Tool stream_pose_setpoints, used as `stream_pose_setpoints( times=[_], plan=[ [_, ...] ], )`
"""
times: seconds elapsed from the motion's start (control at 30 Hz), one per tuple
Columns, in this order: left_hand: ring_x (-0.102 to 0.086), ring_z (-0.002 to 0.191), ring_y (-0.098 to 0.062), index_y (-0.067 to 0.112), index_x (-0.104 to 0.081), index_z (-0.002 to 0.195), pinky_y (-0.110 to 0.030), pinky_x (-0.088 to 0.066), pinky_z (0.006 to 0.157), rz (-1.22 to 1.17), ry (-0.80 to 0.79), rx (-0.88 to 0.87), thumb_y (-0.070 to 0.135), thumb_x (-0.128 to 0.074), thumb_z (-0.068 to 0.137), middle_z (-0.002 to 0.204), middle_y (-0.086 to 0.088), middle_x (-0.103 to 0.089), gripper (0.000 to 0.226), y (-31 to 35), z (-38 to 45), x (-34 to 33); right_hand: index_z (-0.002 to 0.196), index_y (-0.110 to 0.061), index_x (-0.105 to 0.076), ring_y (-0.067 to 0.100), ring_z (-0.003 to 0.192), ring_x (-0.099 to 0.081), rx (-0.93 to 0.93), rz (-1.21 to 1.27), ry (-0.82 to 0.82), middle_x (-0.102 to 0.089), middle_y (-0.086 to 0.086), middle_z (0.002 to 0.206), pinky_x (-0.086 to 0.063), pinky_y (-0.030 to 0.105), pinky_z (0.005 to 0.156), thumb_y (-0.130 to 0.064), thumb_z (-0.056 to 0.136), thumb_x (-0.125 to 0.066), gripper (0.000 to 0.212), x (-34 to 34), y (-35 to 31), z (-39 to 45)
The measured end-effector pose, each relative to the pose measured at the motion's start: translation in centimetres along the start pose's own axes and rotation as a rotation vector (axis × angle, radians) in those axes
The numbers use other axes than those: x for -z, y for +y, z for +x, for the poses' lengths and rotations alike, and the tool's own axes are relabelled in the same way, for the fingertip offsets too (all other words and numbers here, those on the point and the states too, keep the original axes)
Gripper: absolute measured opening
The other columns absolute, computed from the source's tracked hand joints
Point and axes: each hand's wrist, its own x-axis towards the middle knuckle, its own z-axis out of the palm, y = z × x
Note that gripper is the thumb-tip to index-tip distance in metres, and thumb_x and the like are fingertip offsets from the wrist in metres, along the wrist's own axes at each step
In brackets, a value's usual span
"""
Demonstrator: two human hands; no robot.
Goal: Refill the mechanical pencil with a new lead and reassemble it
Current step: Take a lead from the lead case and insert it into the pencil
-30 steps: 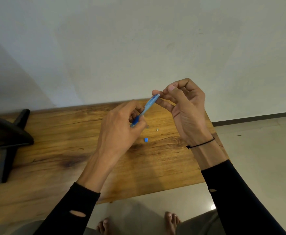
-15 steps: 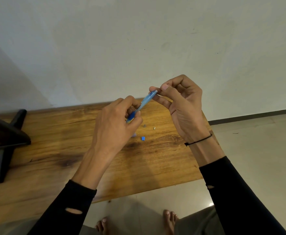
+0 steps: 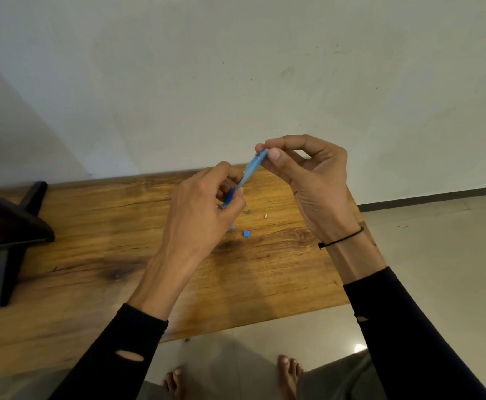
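Observation:
A translucent blue mechanical pencil (image 3: 249, 170) is held tilted above the wooden table (image 3: 91, 255), its darker blue grip end low and left. My left hand (image 3: 201, 215) grips that lower end between thumb and fingers. My right hand (image 3: 308, 174) pinches the pencil's upper end with thumb and forefinger; whether a lead is between them is too fine to see. On the table below lie a small blue cap (image 3: 246, 233), a tiny grey part (image 3: 249, 211) and a tiny white piece (image 3: 265, 216).
A dark stand with splayed legs (image 3: 11, 226) sits on the table's left end. The wall rises right behind the table. The table's right edge and near edge give onto a tiled floor, where bare feet (image 3: 289, 373) show.
Both hands and the pencil have kept their grips and shifted slightly left and up in view. The small parts on the table lie as before.

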Motion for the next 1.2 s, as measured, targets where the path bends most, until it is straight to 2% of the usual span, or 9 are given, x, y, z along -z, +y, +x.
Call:
stream_pose_setpoints(
  times=[0.1,0.2,0.33,0.43,0.8,0.87,0.97,1.07,1.2],
  plan=[
    [-0.072,0.076,-0.007,0.024,-0.072,0.106,-0.028,-0.064,0.070,-0.034,0.002,0.021,0.019,-0.075,0.094,0.085,0.011,-0.074,0.013,0.0,0.1,0.0,0.112,0.013,-0.071,0.046,0.112,-0.074,-0.006,0.002,0.002,-0.072,0.037,0.113,-0.061,0.053,0.099,0.006,0.092,-0.073,0.022,0.3,0.8,0.1],
    [-0.072,0.078,-0.006,0.023,-0.072,0.106,-0.011,-0.055,0.068,-0.068,-0.007,0.043,0.018,-0.075,0.096,0.085,0.012,-0.073,0.012,-0.1,0.2,0.2,0.110,-0.001,-0.075,0.035,0.103,-0.078,-0.010,-0.140,0.021,-0.076,0.022,0.111,-0.066,0.045,0.088,-0.001,0.093,-0.076,0.017,1.2,2.1,0.4],
    [-0.073,0.081,-0.006,0.023,-0.071,0.103,-0.007,-0.052,0.067,-0.075,-0.007,0.068,0.018,-0.075,0.097,0.085,0.013,-0.074,0.008,-0.5,0.2,0.4,0.100,-0.024,-0.076,0.008,0.084,-0.070,-0.074,-0.937,-0.153,-0.075,-0.008,0.097,-0.063,0.034,0.074,-0.004,0.094,-0.071,0.021,3.5,5.7,0.6],
    [-0.073,0.082,-0.007,0.021,-0.071,0.103,-0.015,-0.057,0.072,-0.074,0.005,0.067,0.018,-0.074,0.098,0.085,0.012,-0.076,0.007,-0.9,0.2,0.4,0.098,-0.021,-0.072,0.025,0.091,-0.070,-0.123,-1.322,-0.341,-0.073,0.000,0.104,-0.060,0.046,0.078,-0.009,0.094,-0.069,0.013,3.5,8.6,-0.4],
    [-0.073,0.085,-0.009,0.018,-0.071,0.103,-0.009,-0.054,0.070,-0.094,0.016,0.048,0.016,-0.073,0.096,0.084,0.010,-0.076,0.007,-2.0,0.1,0.2,0.090,-0.016,-0.059,0.035,0.085,-0.066,-0.076,-1.506,-0.365,-0.062,0.006,0.099,-0.046,0.041,0.063,-0.013,0.096,-0.071,0.014,3.5,10.6,-0.9],
    [-0.073,0.084,-0.009,0.019,-0.071,0.104,-0.010,-0.055,0.068,-0.092,0.007,0.049,0.016,-0.073,0.097,0.085,0.010,-0.076,0.008,-2.0,0.0,0.2,0.091,-0.015,-0.062,0.031,0.087,-0.068,-0.144,-1.392,-0.315,-0.068,0.005,0.097,-0.057,0.047,0.072,-0.015,0.097,-0.072,0.012,3.4,9.8,-0.6],
    [-0.072,0.079,-0.007,0.025,-0.070,0.106,-0.013,-0.057,0.066,-0.011,-0.064,0.028,0.019,-0.072,0.099,0.089,0.013,-0.074,0.010,-2.2,-0.2,0.0,0.090,-0.009,-0.068,0.023,0.077,-0.077,-0.282,-0.783,-0.081,-0.076,0.007,0.082,-0.067,0.043,0.073,-0.007,0.095,-0.075,0.009,3.2,7.3,0.4],
    [-0.070,0.079,-0.003,0.028,-0.068,0.110,-0.023,-0.061,0.066,0.087,-0.157,0.007,0.023,-0.070,0.102,0.096,0.013,-0.071,0.010,-2.3,-0.4,-0.3,0.095,0.000,-0.071,0.026,0.080,-0.081,-0.221,-0.305,0.036,-0.079,0.012,0.082,-0.067,0.038,0.069,-0.002,0.096,-0.074,0.004,3.0,4.2,0.8],
    [-0.060,0.071,0.009,0.029,-0.066,0.112,-0.017,-0.048,0.064,0.196,-0.200,0.005,0.028,-0.064,0.104,0.096,0.011,-0.067,0.009,-2.2,-0.6,-0.5,0.101,0.003,-0.066,0.030,0.086,-0.082,-0.151,-0.215,0.018,-0.073,0.022,0.094,-0.068,0.038,0.068,0.002,0.100,-0.066,0.002,2.0,2.8,0.3]
  ],
)
